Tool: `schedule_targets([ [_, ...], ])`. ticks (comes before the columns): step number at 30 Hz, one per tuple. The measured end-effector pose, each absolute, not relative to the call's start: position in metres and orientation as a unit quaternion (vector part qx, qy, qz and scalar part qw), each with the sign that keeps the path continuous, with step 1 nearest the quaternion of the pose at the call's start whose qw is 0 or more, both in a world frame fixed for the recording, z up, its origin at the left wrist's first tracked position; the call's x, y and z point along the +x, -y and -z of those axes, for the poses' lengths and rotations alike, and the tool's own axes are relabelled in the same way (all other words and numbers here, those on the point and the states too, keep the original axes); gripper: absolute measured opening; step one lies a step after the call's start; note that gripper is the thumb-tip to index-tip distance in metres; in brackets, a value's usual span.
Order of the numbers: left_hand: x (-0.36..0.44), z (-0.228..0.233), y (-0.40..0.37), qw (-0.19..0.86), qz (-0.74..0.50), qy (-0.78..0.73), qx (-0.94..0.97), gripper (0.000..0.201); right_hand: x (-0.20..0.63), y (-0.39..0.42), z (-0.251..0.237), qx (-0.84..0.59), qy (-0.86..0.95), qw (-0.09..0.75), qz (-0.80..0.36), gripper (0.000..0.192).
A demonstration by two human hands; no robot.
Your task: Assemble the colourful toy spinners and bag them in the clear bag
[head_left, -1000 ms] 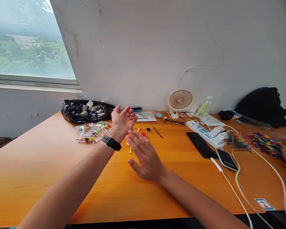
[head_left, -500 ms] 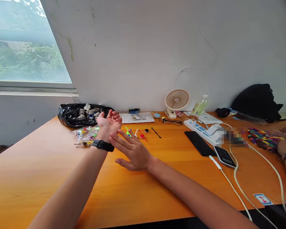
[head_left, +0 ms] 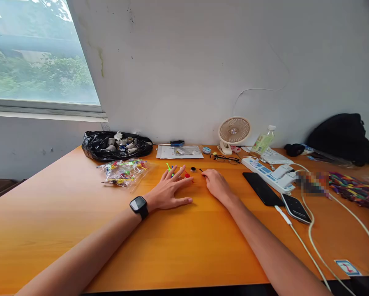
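My left hand [head_left: 169, 190] lies palm down on the orange table [head_left: 184, 238], fingers spread, with a black watch [head_left: 139, 206] on the wrist. Its fingertips reach a row of small coloured pins [head_left: 180, 170], green, white and red. My right hand [head_left: 215, 183] rests flat on the table just right of them. Its fingertips are close to a black pin [head_left: 200, 169] and a small black round piece [head_left: 193, 168]. Neither hand holds anything.
A clear bag of coloured pins [head_left: 124, 171] and a black plastic bag [head_left: 115, 144] lie at the back left. A small fan [head_left: 233, 132], bottle [head_left: 262, 141], glasses [head_left: 225, 158], power strip [head_left: 269, 168], two phones [head_left: 261, 188] and white cables [head_left: 314, 242] fill the right side.
Both hands came down from mid-air and moved forward; the left turned from palm-up to palm-down on the table, the right settled beside the pins.
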State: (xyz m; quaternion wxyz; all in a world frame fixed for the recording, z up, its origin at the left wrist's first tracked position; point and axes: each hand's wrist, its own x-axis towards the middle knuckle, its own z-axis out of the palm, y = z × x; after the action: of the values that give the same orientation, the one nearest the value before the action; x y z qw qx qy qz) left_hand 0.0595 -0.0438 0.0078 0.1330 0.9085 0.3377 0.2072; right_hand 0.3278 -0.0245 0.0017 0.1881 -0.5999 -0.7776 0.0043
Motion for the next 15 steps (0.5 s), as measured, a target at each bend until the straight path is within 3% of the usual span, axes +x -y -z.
schedule_targets([
  [4, 0.082, -0.001, 0.023, 0.095, -0.221, -0.34, 0.909, 0.068, 0.33, 0.019, 0.0, -0.6, 0.769, 0.221, -0.004, 0.035],
  [10, 0.081, 0.007, 0.003, 0.098, -0.322, -0.334, 0.881, 0.025, 0.329, 0.007, 0.01, -0.608, 0.749, 0.262, -0.009, 0.046],
  [15, 0.058, 0.01, -0.008, 0.082, -0.328, -0.336, 0.879, 0.029, 0.318, 0.011, 0.013, -0.523, 0.813, 0.248, -0.069, 0.051],
])
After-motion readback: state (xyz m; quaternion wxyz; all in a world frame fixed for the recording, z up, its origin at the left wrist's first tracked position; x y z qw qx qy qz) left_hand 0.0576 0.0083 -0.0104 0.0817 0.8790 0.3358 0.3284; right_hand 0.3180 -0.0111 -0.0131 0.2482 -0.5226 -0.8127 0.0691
